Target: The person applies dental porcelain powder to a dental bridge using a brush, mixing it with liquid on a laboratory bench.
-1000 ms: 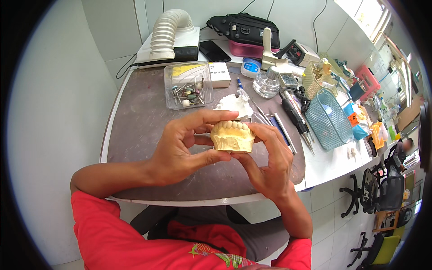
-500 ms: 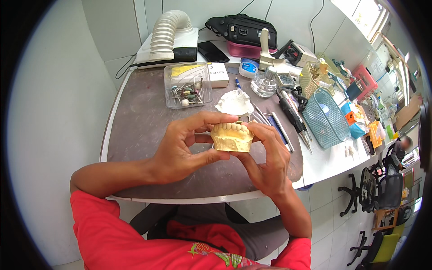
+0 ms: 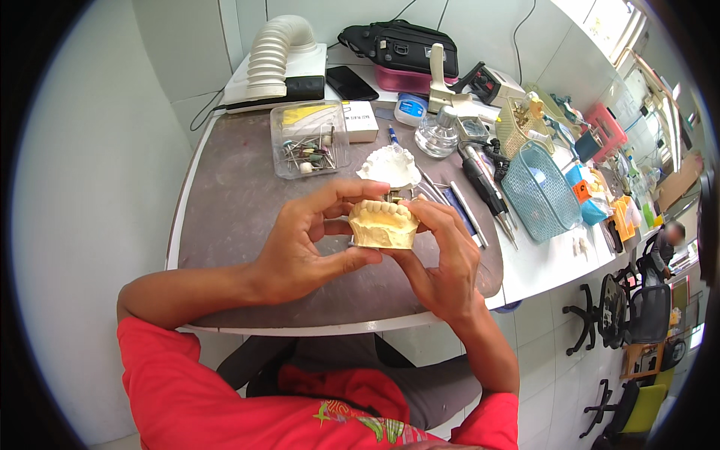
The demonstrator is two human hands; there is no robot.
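Head view: both hands grip a yellow dental model point(image 3: 383, 227) between them, held up over the counter point(image 3: 225, 232) near its front edge.
Left hand point(image 3: 296, 236) pinches the model's left side, index finger stretched along the top, thumb below, wrist fairly straight, elbow bent out left; right hand point(image 3: 446, 259) closes on the right side, fingers curled at the top, thumb under, forearm angled up from lower right. Model sits teeth up, front facing the wearer. White cast point(image 3: 388, 166) lies just beyond it, slim tools point(image 3: 466, 214) beyond the right hand, clear box of burs point(image 3: 310, 142) farther back left. Room to move: left of the left hand out to the counter's curved left edge, and between forearms toward the front edge. Blue basket point(image 3: 541, 191) bounds the right side.
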